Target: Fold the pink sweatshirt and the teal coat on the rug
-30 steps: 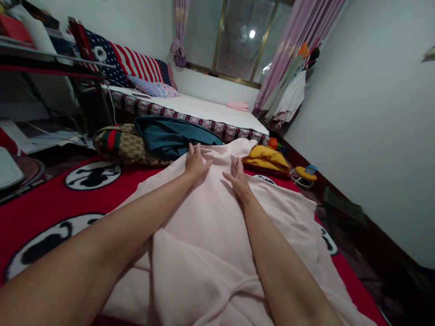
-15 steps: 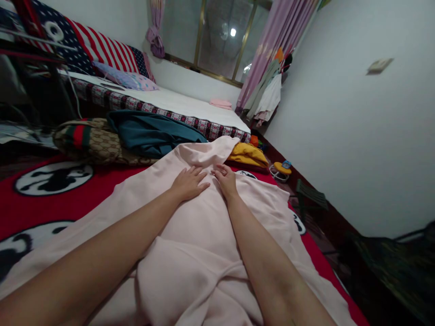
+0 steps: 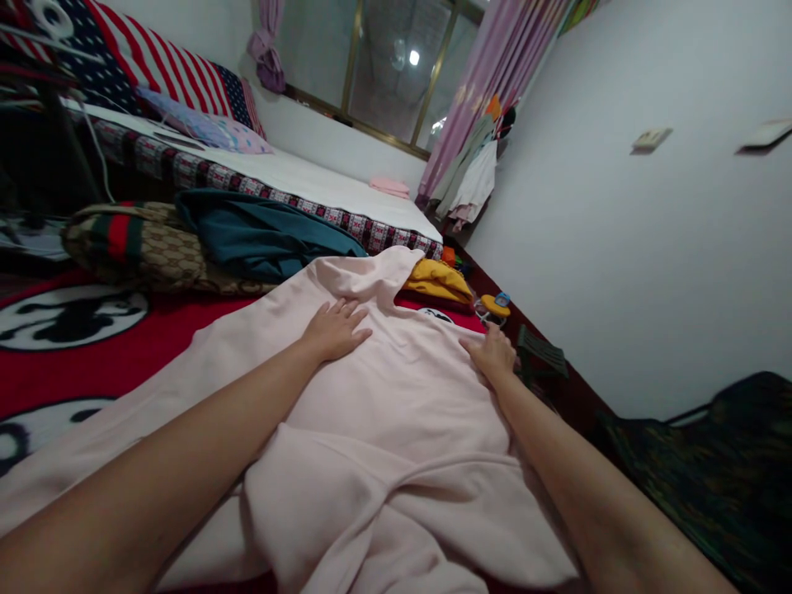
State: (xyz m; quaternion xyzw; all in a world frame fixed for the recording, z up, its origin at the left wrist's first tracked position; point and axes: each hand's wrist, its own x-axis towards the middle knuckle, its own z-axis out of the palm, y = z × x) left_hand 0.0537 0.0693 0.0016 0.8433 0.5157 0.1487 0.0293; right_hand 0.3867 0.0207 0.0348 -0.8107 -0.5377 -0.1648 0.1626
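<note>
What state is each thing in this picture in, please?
Pink cloth: spread over the red blanket, bunched in folds near the camera.
Left hand: flat on the cloth, fingers spread.
Right hand: palm down at the cloth's right edge.
Teal cloth: crumpled in a heap.
Yellow cloth: folded.
Curtain: drawn aside.
Patterned bag: lying on its side.

Under your hands you have a pale pink garment of soft, matt knit cloth [image 3: 396, 396], lying on a plush red blanket with black-and-white patches [image 3: 124, 363], beside a matt teal cloth bundle [image 3: 260, 235] and a woven brown patterned bag [image 3: 136, 247].
</note>
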